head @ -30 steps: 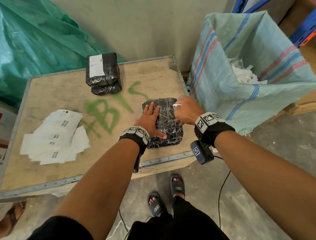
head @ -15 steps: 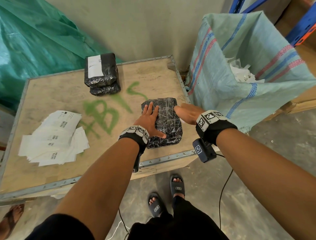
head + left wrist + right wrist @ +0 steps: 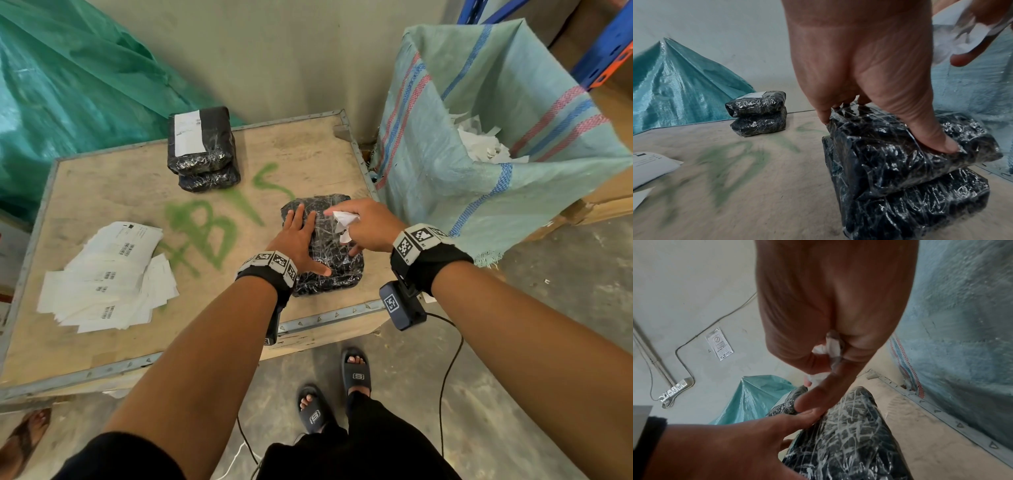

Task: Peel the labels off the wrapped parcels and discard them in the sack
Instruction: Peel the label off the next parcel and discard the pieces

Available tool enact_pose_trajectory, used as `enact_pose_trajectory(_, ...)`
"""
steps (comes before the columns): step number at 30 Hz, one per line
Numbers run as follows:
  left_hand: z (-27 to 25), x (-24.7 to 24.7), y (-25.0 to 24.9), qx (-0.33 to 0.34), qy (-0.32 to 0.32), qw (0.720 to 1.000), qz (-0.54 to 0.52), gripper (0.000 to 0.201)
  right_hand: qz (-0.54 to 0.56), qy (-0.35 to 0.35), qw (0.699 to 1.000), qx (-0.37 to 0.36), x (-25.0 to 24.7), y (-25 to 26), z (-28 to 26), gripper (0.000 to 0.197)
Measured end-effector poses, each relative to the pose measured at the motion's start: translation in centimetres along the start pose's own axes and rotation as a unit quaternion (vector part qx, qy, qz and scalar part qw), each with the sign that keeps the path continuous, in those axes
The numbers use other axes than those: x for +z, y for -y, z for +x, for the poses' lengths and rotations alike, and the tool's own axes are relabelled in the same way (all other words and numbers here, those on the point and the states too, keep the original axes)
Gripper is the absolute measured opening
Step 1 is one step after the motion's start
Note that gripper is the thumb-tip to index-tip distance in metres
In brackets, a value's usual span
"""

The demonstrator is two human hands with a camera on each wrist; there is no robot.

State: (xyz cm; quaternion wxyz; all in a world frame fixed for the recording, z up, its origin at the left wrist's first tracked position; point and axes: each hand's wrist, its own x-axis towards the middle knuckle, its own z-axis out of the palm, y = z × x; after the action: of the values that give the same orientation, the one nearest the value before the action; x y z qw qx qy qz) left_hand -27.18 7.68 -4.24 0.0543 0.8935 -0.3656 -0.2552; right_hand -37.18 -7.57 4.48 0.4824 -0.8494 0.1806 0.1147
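Four wrapped parcels (image 3: 322,246) in two stacks on my worktop (image 3: 113,192); one sack (image 3: 455,154); one crumpled label (image 3: 344,222); one paper pile (image 3: 106,281).

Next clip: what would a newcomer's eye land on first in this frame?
Most likely the two hands at the near right of the wooden table: the left hand lies flat on a black wrapped parcel while the right hand pinches a crumpled white label just above it. Next, the striped woven sack standing right of the table, with white scraps inside, and the fanned pile of label sheets at the table's left.
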Motion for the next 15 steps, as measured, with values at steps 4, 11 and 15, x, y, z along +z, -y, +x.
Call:
enact_pose_trajectory(4,0.0,0.0,0.0,-0.001,0.000,1.000,-0.002,0.140,-0.029,0.021,0.999,-0.019,0.3,-0.3,0.5,0.059)
enact_pose_trajectory(11,-0.1,0.0,0.0,-0.004,-0.004,1.000,-0.008,0.139,-0.075,0.043,0.993,0.086,-0.4,-1.2,0.9,0.065)
enact_pose_trajectory(15,-0.1,0.0,0.0,-0.001,-0.004,1.000,-0.007,0.139,-0.044,0.052,0.991,0.113,-0.2,-0.9,0.6,0.059)
